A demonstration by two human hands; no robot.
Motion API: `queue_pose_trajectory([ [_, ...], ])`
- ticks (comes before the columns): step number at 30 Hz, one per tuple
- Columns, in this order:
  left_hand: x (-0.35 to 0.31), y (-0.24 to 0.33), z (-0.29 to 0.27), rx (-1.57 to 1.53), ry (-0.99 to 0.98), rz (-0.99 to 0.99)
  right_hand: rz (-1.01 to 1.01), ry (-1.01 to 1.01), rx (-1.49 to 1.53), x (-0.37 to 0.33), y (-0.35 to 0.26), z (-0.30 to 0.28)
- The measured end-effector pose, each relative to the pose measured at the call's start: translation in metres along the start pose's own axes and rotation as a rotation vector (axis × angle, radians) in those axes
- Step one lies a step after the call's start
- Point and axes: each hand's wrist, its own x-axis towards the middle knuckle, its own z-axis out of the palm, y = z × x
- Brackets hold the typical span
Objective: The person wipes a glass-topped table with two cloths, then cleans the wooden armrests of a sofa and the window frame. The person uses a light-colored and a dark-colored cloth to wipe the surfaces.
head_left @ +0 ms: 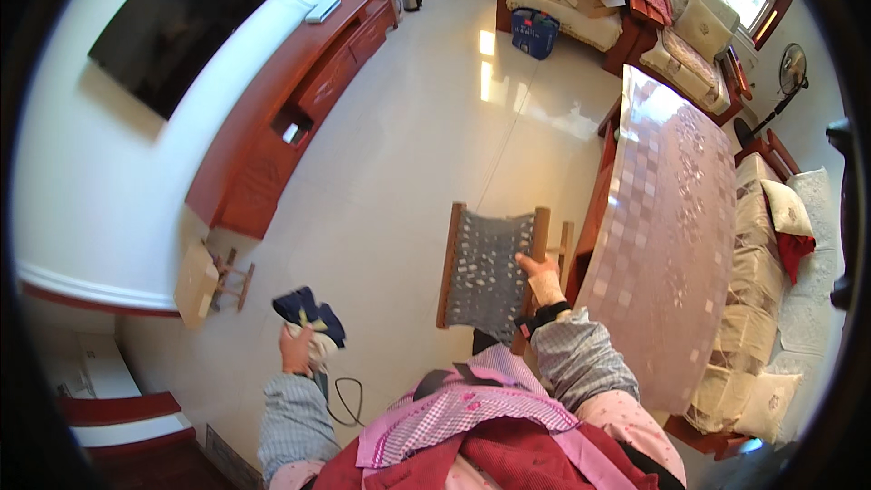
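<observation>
My right hand (543,278) is closed round the wooden rail of a small folding stool (490,274). The stool has a dark grey, pale-flecked fabric seat and hangs in front of me, left of the long table. Lower left, my left hand (296,348) grips a bunched cloth (313,313), navy with a pale yellowish mark; a beige part shows beside the fingers. How far the beige part belongs to the same cloth, I cannot tell. Below this hand a thin dark cord (349,404) curves over the floor.
A long table (676,218) with a glossy checked cover stands on my right, a sofa (753,281) beyond it. Along the left wall runs a red-brown TV cabinet (263,145). A wooden stool (234,279) and cardboard box (195,283) sit near its close end. A blue bag (533,34) stands far back.
</observation>
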Motion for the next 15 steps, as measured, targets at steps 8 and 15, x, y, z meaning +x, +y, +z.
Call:
queue_pose_trajectory([
  [8,0.041,0.024,0.129,0.128,-0.065,-0.306,0.263,0.148,-0.144,0.174,0.025,-0.008],
  [15,0.17,0.008,0.165,0.186,-0.018,-0.416,0.554,0.192,0.042,0.302,0.035,0.011],
])
